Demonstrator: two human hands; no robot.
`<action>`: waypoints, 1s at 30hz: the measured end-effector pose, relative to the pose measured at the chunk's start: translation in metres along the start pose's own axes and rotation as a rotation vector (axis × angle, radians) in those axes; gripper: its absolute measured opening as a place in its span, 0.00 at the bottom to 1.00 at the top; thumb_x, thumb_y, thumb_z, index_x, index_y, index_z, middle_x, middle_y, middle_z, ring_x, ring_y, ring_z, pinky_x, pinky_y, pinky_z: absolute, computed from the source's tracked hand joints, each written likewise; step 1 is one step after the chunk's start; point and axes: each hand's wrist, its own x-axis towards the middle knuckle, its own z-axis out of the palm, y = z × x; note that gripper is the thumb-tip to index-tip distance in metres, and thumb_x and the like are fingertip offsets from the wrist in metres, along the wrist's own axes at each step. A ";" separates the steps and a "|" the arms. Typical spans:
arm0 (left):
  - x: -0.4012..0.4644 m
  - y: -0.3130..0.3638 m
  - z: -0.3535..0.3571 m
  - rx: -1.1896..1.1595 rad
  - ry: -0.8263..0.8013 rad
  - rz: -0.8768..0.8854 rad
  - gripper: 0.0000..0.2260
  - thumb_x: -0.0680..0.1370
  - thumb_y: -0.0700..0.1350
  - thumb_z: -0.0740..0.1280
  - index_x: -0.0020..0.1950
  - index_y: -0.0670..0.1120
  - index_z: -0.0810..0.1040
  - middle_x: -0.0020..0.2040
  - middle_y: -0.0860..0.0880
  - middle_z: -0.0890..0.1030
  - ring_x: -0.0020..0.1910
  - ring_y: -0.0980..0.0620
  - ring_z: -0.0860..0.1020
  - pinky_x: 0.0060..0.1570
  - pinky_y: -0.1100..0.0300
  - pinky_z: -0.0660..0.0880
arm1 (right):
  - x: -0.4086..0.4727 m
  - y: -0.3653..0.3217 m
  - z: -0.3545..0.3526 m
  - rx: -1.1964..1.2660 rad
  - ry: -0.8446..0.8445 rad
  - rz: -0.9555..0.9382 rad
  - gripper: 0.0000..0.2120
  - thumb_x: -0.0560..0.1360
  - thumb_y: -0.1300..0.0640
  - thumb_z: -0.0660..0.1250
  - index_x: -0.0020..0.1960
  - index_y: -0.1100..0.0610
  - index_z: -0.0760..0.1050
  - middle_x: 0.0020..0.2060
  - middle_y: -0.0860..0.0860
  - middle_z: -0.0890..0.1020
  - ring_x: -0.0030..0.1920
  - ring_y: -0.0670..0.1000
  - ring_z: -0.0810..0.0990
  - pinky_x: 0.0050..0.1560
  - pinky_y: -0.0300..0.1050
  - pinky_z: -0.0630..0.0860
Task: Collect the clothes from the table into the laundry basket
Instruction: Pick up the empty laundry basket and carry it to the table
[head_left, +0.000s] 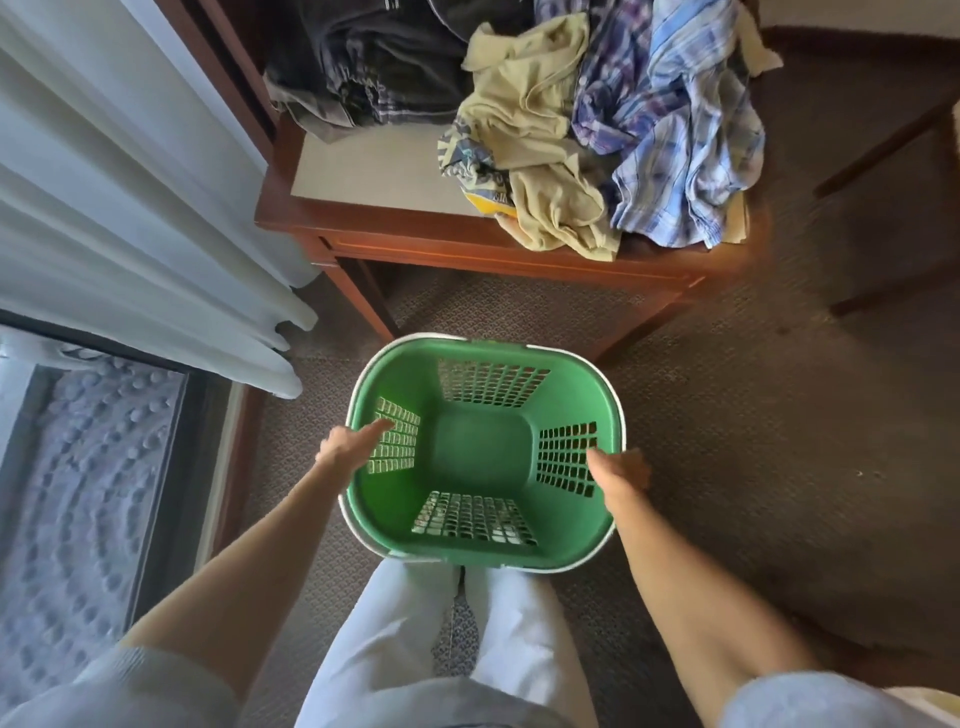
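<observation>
Carpeted floor under empty laundry basket (483, 558), left hand (347, 446) and right hand (621, 474) fingers hooked over rim; clothes (597, 135) beyond fingertips, limp, light, bunch-grab.

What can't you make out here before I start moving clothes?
- Dark clothes: head view, cut off by the top edge.
- Clothes pile: lower layers hidden by the plaid shirt on top.
- Right hand fingers: behind the basket rim, grip unclear.

— Where is there free room?
— Bare carpet (727, 415) lies right of the basket (483, 551); its mouth is open.
— Obstacles?
— The curtain (130, 208) crowds the left; clothes (597, 130) cover the table (467, 244).
</observation>
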 end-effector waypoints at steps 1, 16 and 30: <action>0.013 -0.009 -0.001 -0.002 0.011 0.003 0.59 0.51 0.77 0.71 0.71 0.40 0.73 0.63 0.37 0.78 0.59 0.37 0.79 0.59 0.42 0.79 | 0.006 0.008 0.000 0.008 -0.038 -0.017 0.31 0.70 0.48 0.72 0.67 0.65 0.73 0.64 0.63 0.79 0.61 0.61 0.81 0.60 0.54 0.79; -0.030 0.001 -0.007 -0.165 0.040 0.134 0.26 0.74 0.67 0.68 0.51 0.43 0.78 0.53 0.36 0.81 0.42 0.42 0.81 0.44 0.51 0.79 | -0.019 0.015 -0.002 0.118 0.082 -0.118 0.32 0.77 0.38 0.64 0.62 0.67 0.73 0.60 0.64 0.79 0.55 0.64 0.80 0.55 0.62 0.80; -0.141 0.037 0.046 -0.418 -0.401 0.176 0.32 0.79 0.68 0.58 0.46 0.38 0.79 0.36 0.41 0.84 0.31 0.45 0.83 0.30 0.57 0.78 | -0.137 -0.040 -0.005 0.550 -0.510 -0.150 0.29 0.81 0.36 0.58 0.39 0.61 0.77 0.22 0.53 0.75 0.21 0.53 0.73 0.25 0.44 0.70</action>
